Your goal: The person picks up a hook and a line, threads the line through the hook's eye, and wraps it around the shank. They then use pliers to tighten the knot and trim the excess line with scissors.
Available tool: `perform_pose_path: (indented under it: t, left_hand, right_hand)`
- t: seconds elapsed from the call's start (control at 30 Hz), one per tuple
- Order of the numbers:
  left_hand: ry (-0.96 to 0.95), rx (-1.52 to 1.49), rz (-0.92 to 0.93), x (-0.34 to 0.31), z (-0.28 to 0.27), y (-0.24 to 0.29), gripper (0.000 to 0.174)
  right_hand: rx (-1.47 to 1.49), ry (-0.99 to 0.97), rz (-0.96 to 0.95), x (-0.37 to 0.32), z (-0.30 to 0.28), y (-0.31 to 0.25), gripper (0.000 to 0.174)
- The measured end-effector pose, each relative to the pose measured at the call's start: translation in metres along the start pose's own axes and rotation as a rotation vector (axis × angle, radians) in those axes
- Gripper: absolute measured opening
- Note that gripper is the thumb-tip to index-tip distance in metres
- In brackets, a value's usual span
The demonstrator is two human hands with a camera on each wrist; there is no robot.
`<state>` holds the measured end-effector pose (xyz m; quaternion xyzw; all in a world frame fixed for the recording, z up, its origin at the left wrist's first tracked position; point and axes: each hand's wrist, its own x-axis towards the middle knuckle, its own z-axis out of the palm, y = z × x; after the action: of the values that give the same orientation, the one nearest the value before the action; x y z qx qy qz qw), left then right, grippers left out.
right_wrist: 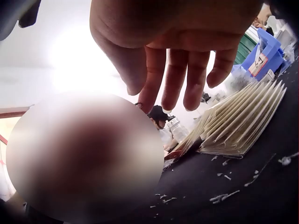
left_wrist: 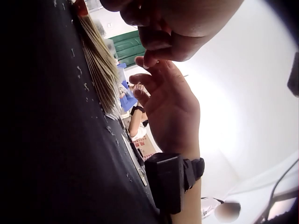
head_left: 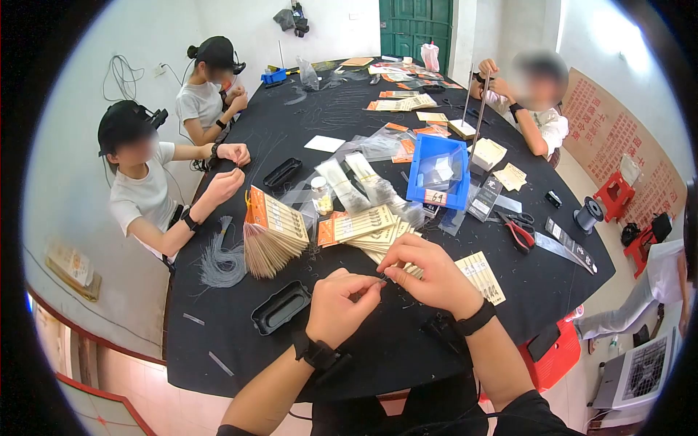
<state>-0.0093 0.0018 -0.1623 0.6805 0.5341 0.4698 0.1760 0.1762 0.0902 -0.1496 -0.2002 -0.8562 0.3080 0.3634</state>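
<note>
Close together over the near part of the table, my left hand (head_left: 339, 305) and right hand (head_left: 430, 270) meet at their fingertips. The left thumb and forefinger pinch a tiny dark piece (head_left: 383, 277), too small to tell its kind. Pinching at the same spot are the right thumb and forefinger; the other right fingers hang loosely in the right wrist view. Just beyond the hands lies a fanned pile of cream cards (head_left: 363, 227) with orange ends. A thicker fan of such cards (head_left: 275, 236) stands left of it, and one printed card (head_left: 480, 277) lies right of my right hand.
A black tray (head_left: 282, 308) lies left of my left hand, near a bundle of grey line (head_left: 222, 260). Farther off are clear plastic bags (head_left: 342, 185), a blue bin (head_left: 438, 171), pliers (head_left: 520, 234) and a wire spool (head_left: 588, 214). Other people sit around the table.
</note>
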Motion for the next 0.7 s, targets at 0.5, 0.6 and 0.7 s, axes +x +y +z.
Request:
perform_pose_path:
  t: [0.5,0.6,0.7]
  left_hand:
    - [-0.004,0.004,-0.020,-0.0012,0.0019,-0.0032,0.009]
    - [-0.001,0.023,-0.020,-0.0012,0.0022,-0.0026,0.009]
    - [-0.009,0.033,-0.009,-0.0010,0.0015,-0.0017,0.010]
  right_hand:
    - [0.077,-0.016,-0.039,0.0025,-0.0013,-0.0057,0.008]
    - [0.089,-0.021,-0.030,0.0023,-0.0014,-0.0056,0.009]
    - [0.119,-0.035,-0.001,0.0016,-0.0012,-0.0060,0.010]
